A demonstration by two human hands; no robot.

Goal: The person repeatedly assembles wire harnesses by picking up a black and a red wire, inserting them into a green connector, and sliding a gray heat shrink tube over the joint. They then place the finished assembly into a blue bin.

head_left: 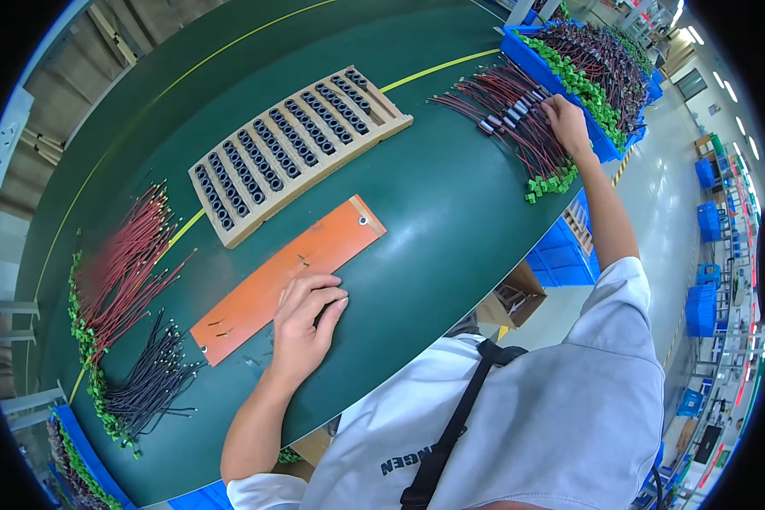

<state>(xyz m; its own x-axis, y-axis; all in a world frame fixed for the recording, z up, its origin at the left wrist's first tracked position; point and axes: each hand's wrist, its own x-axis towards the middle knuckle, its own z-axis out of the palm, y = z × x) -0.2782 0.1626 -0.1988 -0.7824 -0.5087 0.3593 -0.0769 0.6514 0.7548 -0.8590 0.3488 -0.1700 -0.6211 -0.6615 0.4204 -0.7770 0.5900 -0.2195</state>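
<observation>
My left hand (304, 323) rests at the near edge of an orange board (255, 293) on the green table, fingers loosely bent, thumb apart, nothing visible in it. The board has small dark slots and a metal fastener near each end. Out to the right, my right hand (567, 123) is closed at the edge of a pile of wire harnesses (518, 119). They have red and black wires, silver-grey cylinders and green connectors (554, 183). Its fingertips pinch among the wires; the exact piece is partly hidden.
Beyond the board lies a beige tray (302, 183) with rows of black round holders. Red wires (136, 255) and black wires (157, 378) with green connectors lie at left. A blue bin (535, 59) piled with harnesses stands far right; another blue bin (89, 459) is at lower left.
</observation>
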